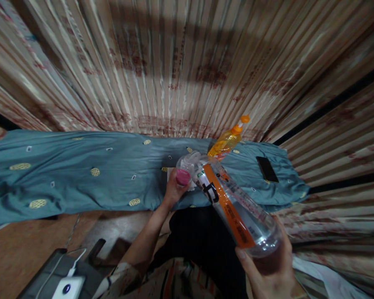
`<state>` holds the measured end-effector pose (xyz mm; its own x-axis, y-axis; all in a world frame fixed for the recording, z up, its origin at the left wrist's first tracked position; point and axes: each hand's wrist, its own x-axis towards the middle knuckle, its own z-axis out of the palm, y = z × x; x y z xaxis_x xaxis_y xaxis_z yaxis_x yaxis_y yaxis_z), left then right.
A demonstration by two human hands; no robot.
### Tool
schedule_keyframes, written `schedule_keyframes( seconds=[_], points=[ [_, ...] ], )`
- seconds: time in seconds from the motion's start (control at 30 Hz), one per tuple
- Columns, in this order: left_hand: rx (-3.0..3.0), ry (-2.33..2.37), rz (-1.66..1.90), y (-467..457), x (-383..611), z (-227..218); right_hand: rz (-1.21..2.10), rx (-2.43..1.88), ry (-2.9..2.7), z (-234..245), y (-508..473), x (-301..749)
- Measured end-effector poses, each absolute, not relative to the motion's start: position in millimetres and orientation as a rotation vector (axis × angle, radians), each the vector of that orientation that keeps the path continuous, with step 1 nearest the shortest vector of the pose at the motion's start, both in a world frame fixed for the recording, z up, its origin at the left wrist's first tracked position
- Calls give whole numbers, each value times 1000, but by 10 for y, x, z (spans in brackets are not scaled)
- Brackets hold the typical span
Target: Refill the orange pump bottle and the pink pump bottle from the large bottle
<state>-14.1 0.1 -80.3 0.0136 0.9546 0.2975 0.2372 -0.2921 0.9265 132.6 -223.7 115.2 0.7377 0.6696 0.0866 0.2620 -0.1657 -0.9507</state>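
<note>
My left hand (175, 190) is wrapped round a small clear cup (183, 176) that shows pink inside; whether that is liquid or the cup's bottom I cannot tell. In my right hand (269, 270) is the base of a large clear plastic bottle (237, 207) with an orange, black and white label. The bottle lies tilted, its neck end down at the cup's rim, and clear liquid shows in it. Behind them stands a bottle of yellow liquid (223, 143) with an orange pump-like cap. Something white, perhaps paper (171, 172), lies partly hidden under the cup.
A teal cloth with yellow pineapple prints (112, 178) covers the long narrow surface before me. Towards its right end lies a dark phone (267, 169). Patterned curtains (162, 62) hang behind and to the right. At lower left, a white power bank (68, 287) with a cable rests on a grey seat.
</note>
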Motion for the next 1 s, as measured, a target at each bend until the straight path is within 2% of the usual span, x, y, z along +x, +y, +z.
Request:
schedule_keyframes(
  seconds=[1.0],
  points=[
    [1597, 1241, 1311, -11, -151, -745, 453, -1731, -728, 1120, -2258, 1339]
  ],
)
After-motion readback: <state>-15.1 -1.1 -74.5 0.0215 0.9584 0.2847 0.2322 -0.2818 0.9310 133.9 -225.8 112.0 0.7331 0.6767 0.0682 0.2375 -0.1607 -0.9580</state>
